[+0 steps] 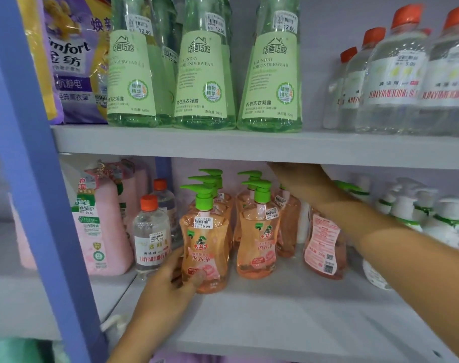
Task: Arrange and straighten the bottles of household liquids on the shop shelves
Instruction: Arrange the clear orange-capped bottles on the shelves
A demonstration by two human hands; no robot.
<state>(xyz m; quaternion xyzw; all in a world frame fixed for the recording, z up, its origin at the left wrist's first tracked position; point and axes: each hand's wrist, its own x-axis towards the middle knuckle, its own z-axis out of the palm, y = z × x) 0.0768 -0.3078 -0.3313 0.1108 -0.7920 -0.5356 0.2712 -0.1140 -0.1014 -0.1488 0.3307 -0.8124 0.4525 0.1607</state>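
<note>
On the lower shelf [288,315] stand several orange pump bottles with green pumps. My left hand [171,281] grips the base of the front-left orange bottle [206,247], thumb on its label. A second orange bottle [257,242] stands upright to its right. Another orange bottle [324,244] has its back label turned to the front and sits under my right forearm. My right hand [294,176] reaches deep over the rear bottles, just under the upper shelf board; its fingers are hidden, so what it touches is unclear.
Clear bottles with orange caps [151,234] and pink jugs [100,226] stand left of the orange ones, white pump bottles [411,208] to the right. Green laundry bottles [202,74] line the upper shelf [249,145]. A blue upright post [37,179] borders the left.
</note>
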